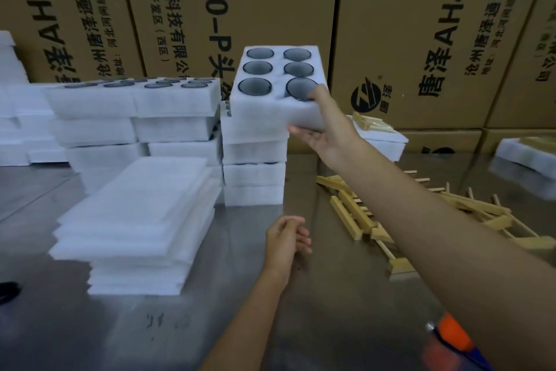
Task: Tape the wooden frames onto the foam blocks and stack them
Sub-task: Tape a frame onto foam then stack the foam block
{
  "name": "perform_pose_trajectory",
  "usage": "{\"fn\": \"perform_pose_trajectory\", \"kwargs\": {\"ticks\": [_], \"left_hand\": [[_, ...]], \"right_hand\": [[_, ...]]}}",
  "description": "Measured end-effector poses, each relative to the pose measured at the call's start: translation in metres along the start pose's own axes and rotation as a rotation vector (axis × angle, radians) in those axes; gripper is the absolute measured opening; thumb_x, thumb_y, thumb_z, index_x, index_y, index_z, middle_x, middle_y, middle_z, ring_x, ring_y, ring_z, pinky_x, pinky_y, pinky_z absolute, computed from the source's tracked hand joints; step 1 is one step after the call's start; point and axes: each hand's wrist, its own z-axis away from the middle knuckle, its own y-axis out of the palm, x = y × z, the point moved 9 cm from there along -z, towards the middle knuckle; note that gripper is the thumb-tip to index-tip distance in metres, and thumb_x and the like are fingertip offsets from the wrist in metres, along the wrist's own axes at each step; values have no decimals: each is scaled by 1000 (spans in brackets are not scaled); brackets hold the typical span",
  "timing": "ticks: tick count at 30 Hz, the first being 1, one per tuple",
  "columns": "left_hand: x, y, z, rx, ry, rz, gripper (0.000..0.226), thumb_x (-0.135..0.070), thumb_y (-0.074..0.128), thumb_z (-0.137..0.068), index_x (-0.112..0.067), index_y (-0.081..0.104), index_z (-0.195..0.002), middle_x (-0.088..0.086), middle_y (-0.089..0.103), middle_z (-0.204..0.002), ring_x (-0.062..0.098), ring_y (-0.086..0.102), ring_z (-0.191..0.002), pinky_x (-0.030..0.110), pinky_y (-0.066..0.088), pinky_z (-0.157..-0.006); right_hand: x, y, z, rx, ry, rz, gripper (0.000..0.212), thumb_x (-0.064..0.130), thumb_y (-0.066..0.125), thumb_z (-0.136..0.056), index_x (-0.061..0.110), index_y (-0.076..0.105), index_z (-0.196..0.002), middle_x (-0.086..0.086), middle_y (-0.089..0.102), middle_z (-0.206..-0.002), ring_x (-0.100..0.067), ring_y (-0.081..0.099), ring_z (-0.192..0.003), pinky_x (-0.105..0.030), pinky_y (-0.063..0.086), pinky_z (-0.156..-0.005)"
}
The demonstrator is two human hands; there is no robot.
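My right hand [326, 127] grips a white foam block [270, 93] that holds several dark glass cups. The thumb lies on top at one cup and the fingers sit under the block's near right corner. The block is tilted, lifted above a stack of similar foam blocks [254, 172]. My left hand [285, 238] hovers over the metal table [331, 310] with loosely curled fingers and holds nothing. A pile of wooden frames [361, 217] lies on the table to the right, partly hidden by my right forearm.
More stacked foam blocks [135, 112] with cups stand at the back left. Flat foam sheets [141, 226] are piled front left. Foam blocks with a wooden frame [382, 136] sit behind my right hand. Cardboard boxes [421, 24] wall the back. An orange tape dispenser [454, 337] shows bottom right.
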Motion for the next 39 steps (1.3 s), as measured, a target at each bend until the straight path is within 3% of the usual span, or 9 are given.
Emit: {"fn": "perform_pose_trajectory", "kwargs": {"ticks": [4, 9, 14, 18, 21, 26, 31, 34, 39], "left_hand": [[-4, -6, 13, -32, 18, -13, 19, -4, 47, -98, -4, 65, -92, 14, 59, -73, 17, 56, -52, 28, 48, -45], [-7, -21, 37, -113, -20, 237, 22, -24, 38, -103, -13, 54, -112, 11, 56, -85, 17, 60, -56, 27, 48, -47], [-21, -12, 59, 110, -55, 492, 38, -40, 52, -86, -12, 69, -104, 16, 71, -97, 33, 67, -89, 41, 57, -78], [-11, -13, 68, 195, -204, 409, 42, -42, 53, -88, -10, 72, -107, 21, 66, -112, 38, 64, -102, 46, 53, -87], [-11, -8, 73, 235, -198, 244, 44, -33, 59, -89, -11, 65, -126, 24, 64, -126, 41, 63, -114, 53, 48, -100], [-30, -12, 74, 189, 26, -23, 36, -8, 61, -83, -24, 70, -114, 8, 74, -103, 23, 73, -84, 31, 56, -63], [-31, -13, 77, 186, 22, -39, 38, -9, 63, -78, -21, 71, -113, 10, 75, -101, 23, 73, -81, 28, 55, -62], [-33, -15, 79, 191, 11, -97, 41, -8, 60, -77, -23, 71, -114, 8, 75, -104, 20, 73, -84, 26, 55, -62], [-48, -36, 80, 28, 131, -338, 32, -6, 62, -89, -26, 72, -112, 0, 75, -111, 13, 71, -99, 23, 55, -79]], "right_hand": [[-1, -44, 59, -29, 4, -98, 21, 23, 67, -85, 14, 65, -104, -13, 73, -89, -28, 73, -76, -30, 60, -67], [-36, -91, 126, -82, 130, 7, 24, 26, 64, -88, 17, 60, -110, -13, 75, -81, -27, 72, -69, -32, 62, -61], [-100, -132, 169, -174, 324, 238, 41, 33, 65, -86, 12, 55, -120, -24, 70, -99, -27, 66, -60, -31, 55, -52], [-125, -155, 179, -214, 417, 454, 32, 41, 59, -84, 19, 63, -108, -10, 70, -88, -25, 68, -71, -32, 53, -60], [-121, -174, 173, -241, 372, 724, 28, 45, 56, -85, 26, 66, -102, -1, 71, -97, -20, 66, -87, -32, 53, -67], [-106, -157, 156, -135, 116, 921, 36, 23, 53, -88, 31, 58, -124, 2, 62, -121, -23, 57, -114, -40, 50, -94], [-100, -118, 136, -30, -91, 1356, 53, 21, 44, -93, 25, 41, -146, 6, 37, -153, -21, 25, -142, -45, 22, -116], [-112, -102, 133, 16, -86, 1468, 48, 20, 36, -96, 33, 47, -141, 9, 33, -158, -12, 25, -143, -45, 14, -113], [-113, -92, 148, -34, -340, 1680, 40, 20, 39, -92, 28, 57, -127, 10, 55, -137, -12, 46, -128, -40, 26, -108]]}}
